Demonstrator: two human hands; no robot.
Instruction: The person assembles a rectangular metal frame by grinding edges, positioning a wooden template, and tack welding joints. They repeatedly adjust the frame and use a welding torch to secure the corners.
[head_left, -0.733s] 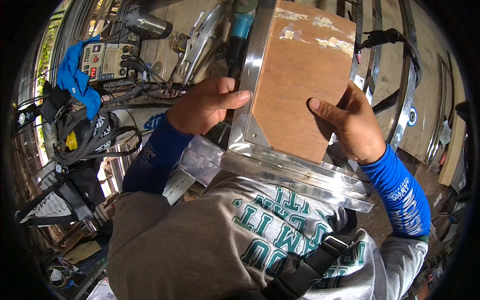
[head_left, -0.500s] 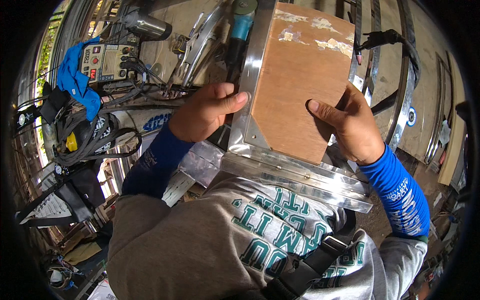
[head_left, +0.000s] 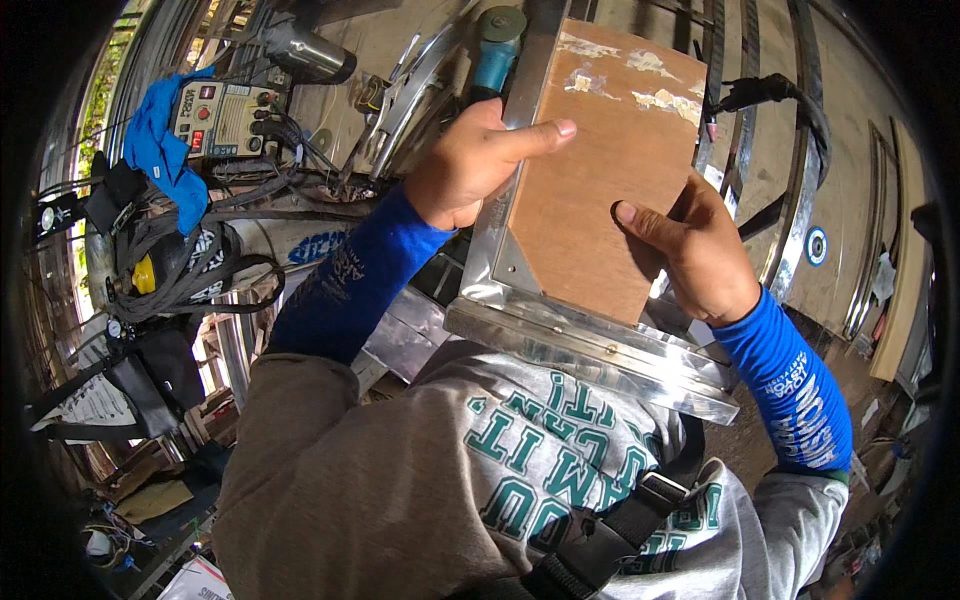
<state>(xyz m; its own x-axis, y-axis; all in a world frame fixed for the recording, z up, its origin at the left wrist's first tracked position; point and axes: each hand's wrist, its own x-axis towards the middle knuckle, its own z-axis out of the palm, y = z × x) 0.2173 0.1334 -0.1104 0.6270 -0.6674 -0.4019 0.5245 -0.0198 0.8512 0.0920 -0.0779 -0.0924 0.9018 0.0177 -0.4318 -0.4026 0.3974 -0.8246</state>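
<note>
Left hand (head_left: 474, 165) part-closed round metal frame (head_left: 486, 248) at wooden board's (head_left: 605, 180) 9 o'clock edge, right hand (head_left: 703, 258) part-closed on board at 4 o'clock, thumb on top, other fingers mostly hidden.

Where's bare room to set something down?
Likeliest: tan worktop between the black cable and thin metal bars, above the blue-ringed disc. The brown panel is bare between left hand and right hand. Crowded: left side, with grinder, control box, blue cloth and coiled cables.

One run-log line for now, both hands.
left hand: at metal frame, thumb over wooden panel | right hand: gripping panel's right edge, thumb on face | teal grinder: beyond left hand
</note>
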